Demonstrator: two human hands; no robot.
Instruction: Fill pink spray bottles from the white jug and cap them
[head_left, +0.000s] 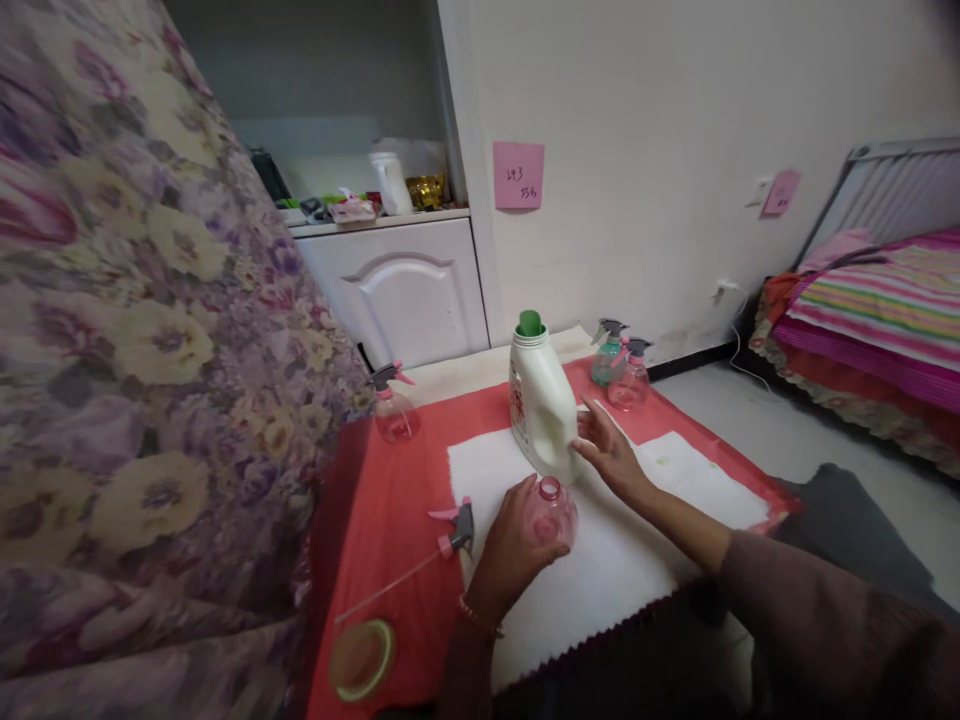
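My left hand (504, 555) is wrapped round a clear pink spray bottle (556, 520), its neck uncapped and pointing up. Just behind it stands a large white detergent jug (544, 405), upright, with a green piece in its mouth. My right hand (609, 455) is at the jug's right side, fingers apart; whether they touch it I cannot tell. A grey and pink trigger sprayer (459, 530) with a long clear tube lies left of my left hand. Both the bottle and the jug are over a white cloth (600, 575).
A red cloth (390, 500) covers the table. One pink spray bottle (396, 415) stands at left, a green one (606, 365) and another pink one (628, 388) at back right. A tape roll (388, 655) lies front left. Floral curtain (172, 400) hangs at left.
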